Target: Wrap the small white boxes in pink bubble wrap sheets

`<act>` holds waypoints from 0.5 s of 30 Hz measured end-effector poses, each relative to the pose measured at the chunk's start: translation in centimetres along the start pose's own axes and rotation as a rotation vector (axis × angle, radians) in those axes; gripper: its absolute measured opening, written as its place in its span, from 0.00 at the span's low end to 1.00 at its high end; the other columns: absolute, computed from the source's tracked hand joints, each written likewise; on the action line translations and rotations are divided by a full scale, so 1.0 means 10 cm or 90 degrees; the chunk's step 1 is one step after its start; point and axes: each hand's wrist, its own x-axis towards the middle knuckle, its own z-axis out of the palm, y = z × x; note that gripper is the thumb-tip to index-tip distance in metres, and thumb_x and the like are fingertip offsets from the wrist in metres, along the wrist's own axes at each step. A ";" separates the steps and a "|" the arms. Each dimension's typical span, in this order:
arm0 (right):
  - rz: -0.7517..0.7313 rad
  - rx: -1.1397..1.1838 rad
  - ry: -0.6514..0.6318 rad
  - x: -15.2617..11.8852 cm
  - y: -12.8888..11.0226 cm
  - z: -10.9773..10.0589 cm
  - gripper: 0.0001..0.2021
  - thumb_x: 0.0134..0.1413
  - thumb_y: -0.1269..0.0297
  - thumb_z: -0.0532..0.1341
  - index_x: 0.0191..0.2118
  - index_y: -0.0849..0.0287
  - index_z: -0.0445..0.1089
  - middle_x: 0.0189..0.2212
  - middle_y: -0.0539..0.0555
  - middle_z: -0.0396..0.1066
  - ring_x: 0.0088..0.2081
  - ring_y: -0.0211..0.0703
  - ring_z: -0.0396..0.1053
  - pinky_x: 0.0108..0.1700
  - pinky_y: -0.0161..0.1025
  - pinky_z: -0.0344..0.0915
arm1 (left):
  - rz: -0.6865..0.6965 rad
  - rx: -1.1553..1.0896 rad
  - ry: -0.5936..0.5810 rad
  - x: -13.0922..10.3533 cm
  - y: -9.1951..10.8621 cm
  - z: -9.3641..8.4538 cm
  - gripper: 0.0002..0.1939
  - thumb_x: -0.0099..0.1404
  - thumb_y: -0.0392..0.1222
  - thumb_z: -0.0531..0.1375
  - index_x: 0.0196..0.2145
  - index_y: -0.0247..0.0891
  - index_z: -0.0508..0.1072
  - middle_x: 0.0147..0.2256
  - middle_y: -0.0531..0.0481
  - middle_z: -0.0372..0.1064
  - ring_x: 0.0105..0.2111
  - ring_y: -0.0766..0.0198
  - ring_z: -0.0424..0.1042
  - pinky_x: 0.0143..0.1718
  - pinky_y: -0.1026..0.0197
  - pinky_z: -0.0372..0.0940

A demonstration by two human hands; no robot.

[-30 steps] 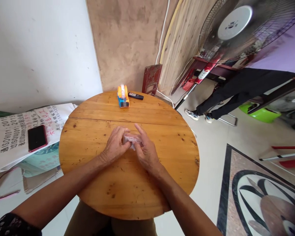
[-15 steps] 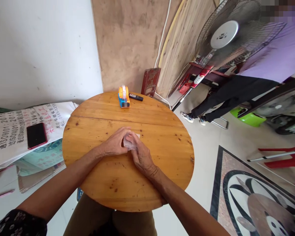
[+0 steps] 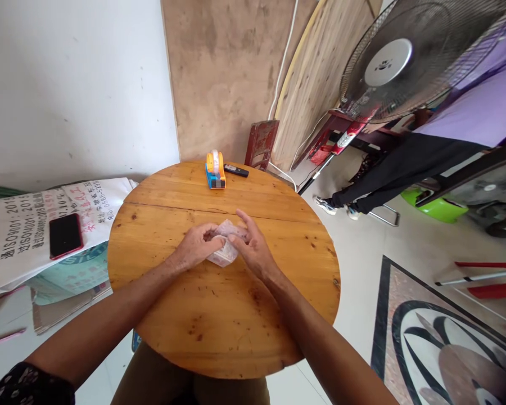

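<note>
Over the middle of the round wooden table (image 3: pixel 219 320), a small whitish, semi-transparent plastic wrapping (image 3: pixel 224 256) is between my hands. My left hand (image 3: pixel 196 246) grips its left side, with the thumb across the top. My right hand (image 3: pixel 255 247) holds its right side between thumb and fingers, and the index finger sticks up. Whether something lies inside the wrapping is unclear. Farther back on the table stand an orange and blue tape dispenser (image 3: pixel 215 170) and, just right of it, a small black object (image 3: pixel 236 170).
A phone (image 3: pixel 66 236) lies on printed white sacks (image 3: pixel 105 205) left of the table. Behind the table is a red wooden chair (image 3: pixel 261 143). At the right stand a large fan (image 3: pixel 388 62) and a person in purple and black (image 3: pixel 468 124). A red stool (image 3: pixel 493 278) is farther right.
My hands have moved slightly apart, and more of the plastic wrapping shows between them. My right index finger has lifted. The whole view has shifted a little.
</note>
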 end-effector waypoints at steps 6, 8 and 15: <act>-0.027 0.058 -0.091 0.00 0.09 0.06 0.49 0.47 0.59 0.69 0.70 0.57 0.40 0.60 0.63 0.62 0.58 0.50 0.65 0.61 0.49 0.61 | 0.071 0.303 0.089 0.02 0.02 -0.07 0.09 0.58 0.41 0.55 0.26 0.37 0.72 0.23 0.53 0.64 0.27 0.63 0.63 0.29 0.63 0.56; -0.049 0.019 -0.068 -0.01 0.13 0.11 0.48 0.48 0.62 0.68 0.70 0.56 0.42 0.62 0.63 0.58 0.61 0.50 0.61 0.64 0.50 0.56 | 0.058 0.286 0.081 0.03 0.02 -0.08 0.10 0.59 0.42 0.54 0.26 0.36 0.71 0.22 0.54 0.62 0.25 0.65 0.61 0.27 0.63 0.54; -0.040 0.040 -0.020 0.01 0.18 0.13 0.50 0.45 0.64 0.69 0.70 0.59 0.40 0.60 0.64 0.63 0.58 0.49 0.65 0.63 0.50 0.57 | 0.002 0.022 -0.002 0.04 0.01 -0.11 0.14 0.60 0.49 0.58 0.33 0.34 0.74 0.28 0.51 0.70 0.29 0.62 0.68 0.30 0.63 0.61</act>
